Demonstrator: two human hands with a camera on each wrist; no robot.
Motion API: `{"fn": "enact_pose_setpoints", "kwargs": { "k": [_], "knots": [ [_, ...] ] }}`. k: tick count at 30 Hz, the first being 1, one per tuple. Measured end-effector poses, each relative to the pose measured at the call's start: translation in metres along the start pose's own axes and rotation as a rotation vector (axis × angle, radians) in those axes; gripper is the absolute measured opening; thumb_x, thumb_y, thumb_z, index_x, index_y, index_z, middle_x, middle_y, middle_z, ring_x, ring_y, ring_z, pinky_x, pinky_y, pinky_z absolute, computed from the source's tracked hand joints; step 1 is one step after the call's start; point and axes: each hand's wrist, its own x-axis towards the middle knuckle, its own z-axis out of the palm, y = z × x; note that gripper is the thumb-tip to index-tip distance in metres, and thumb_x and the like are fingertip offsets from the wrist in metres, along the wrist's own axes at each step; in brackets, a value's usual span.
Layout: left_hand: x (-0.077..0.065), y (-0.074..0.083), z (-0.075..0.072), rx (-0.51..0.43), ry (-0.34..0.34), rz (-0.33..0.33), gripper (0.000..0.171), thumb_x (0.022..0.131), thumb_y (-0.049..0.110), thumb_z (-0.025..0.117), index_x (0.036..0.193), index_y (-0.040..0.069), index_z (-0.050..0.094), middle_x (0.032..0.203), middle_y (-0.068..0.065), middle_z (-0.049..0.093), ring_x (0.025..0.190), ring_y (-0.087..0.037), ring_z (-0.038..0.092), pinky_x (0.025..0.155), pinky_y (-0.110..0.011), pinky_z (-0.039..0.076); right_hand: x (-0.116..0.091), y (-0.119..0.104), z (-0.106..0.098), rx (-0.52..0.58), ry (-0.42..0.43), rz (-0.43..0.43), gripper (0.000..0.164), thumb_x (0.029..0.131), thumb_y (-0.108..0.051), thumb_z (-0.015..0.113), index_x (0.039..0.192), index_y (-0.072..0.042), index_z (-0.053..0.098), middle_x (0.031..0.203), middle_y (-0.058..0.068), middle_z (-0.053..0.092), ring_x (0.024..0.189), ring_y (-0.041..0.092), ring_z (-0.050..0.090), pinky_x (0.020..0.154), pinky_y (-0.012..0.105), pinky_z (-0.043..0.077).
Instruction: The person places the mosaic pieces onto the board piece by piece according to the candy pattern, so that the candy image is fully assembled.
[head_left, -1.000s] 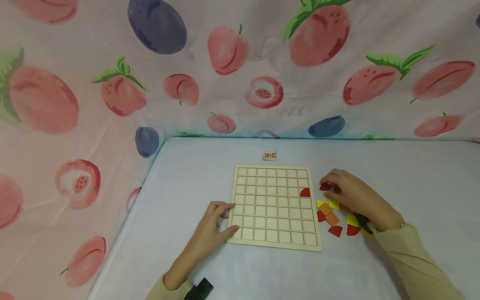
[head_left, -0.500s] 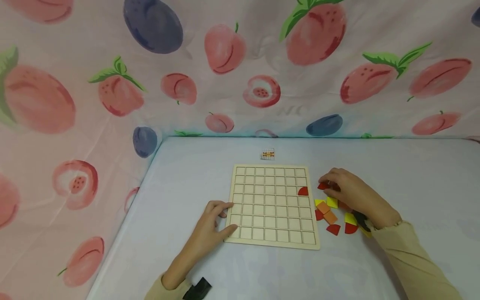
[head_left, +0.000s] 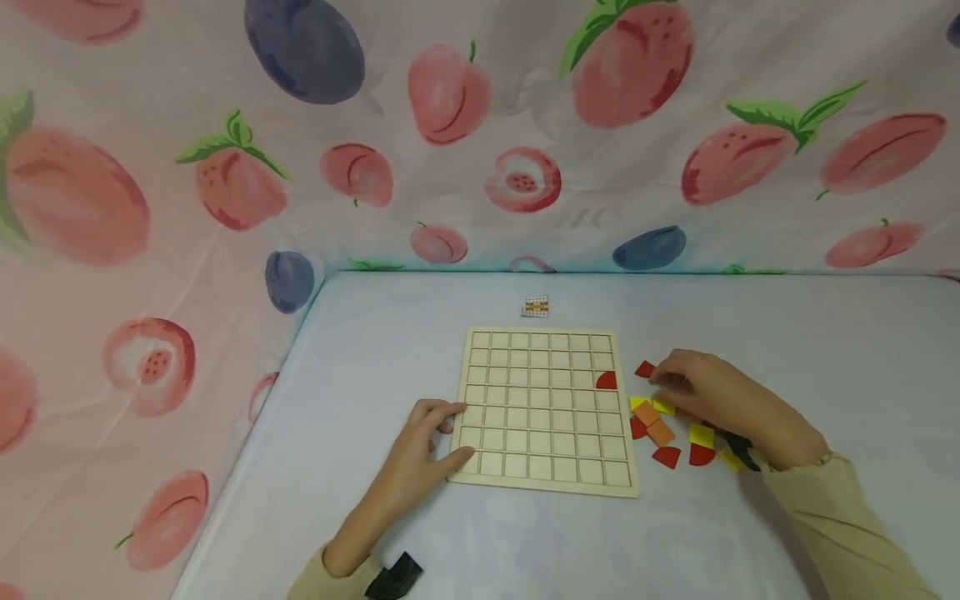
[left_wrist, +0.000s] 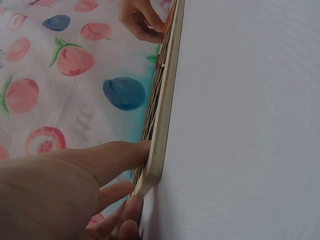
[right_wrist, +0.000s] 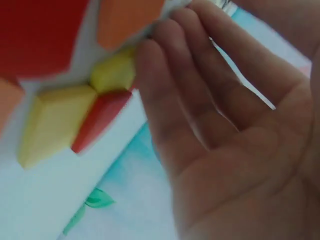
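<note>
A square wooden grid board [head_left: 551, 417] lies on the table, with one red quarter-circle tile [head_left: 607, 381] in a cell by its right side. My left hand [head_left: 412, 454] rests at the board's left edge, thumb near the front corner and fingertips farther back. The left wrist view shows the thumb [left_wrist: 125, 152] against the board's rim. Just right of the board, my right hand [head_left: 720, 400] is low over loose tiles, its fingertips beside a red tile [head_left: 644, 369]. In the right wrist view its fingers [right_wrist: 190, 100] extend loosely; the fingertips are partly hidden.
Orange tiles [head_left: 660, 432], yellow tiles [head_left: 701, 435] and red tiles [head_left: 667, 457] lie scattered beside the board, several under the right hand. Behind the board is a small patterned card [head_left: 536, 307]. A fruit-print cloth [head_left: 450, 200] hangs along the back and left of the table.
My right hand has shifted slightly right and toward me, showing more of the red tile at its fingertips. The left hand stays on the board's edge.
</note>
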Motion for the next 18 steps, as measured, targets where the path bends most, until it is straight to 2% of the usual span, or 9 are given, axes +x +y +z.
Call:
{"fn": "enact_pose_setpoints", "kwargs": {
  "k": [7,13,18],
  "knots": [
    [0.000,-0.001,0.000,0.003,0.005,0.004,0.053,0.085,0.018,0.080,0.134,0.017,0.060,0.124,0.002,0.050,0.095,-0.009,0.049,0.075,-0.023,0.043,-0.004,-0.003,-0.005,0.005,-0.064,-0.022,0.025,0.080,-0.018,0.082,0.100,-0.005,0.073,0.094,-0.001,0.063,0.082,0.013,0.056,0.074,0.031,0.053],
    [-0.001,0.001,-0.001,-0.005,0.001,-0.003,0.053,0.085,0.017,0.080,0.133,0.018,0.060,0.125,0.003,0.050,0.096,-0.009,0.049,0.075,-0.023,0.043,-0.003,-0.007,-0.004,-0.002,-0.068,0.002,0.021,0.079,-0.015,0.083,0.092,-0.008,0.068,0.085,-0.002,0.060,0.077,0.015,0.051,0.068,0.030,0.048],
    [-0.001,0.002,-0.001,-0.005,0.004,-0.007,0.053,0.084,0.016,0.080,0.133,0.017,0.060,0.125,0.002,0.050,0.098,-0.009,0.049,0.076,-0.023,0.043,-0.002,-0.014,-0.006,0.003,-0.025,0.030,0.015,0.081,-0.010,0.081,0.087,-0.013,0.067,0.082,-0.005,0.063,0.077,0.015,0.054,0.070,0.030,0.051]
  ]
}}
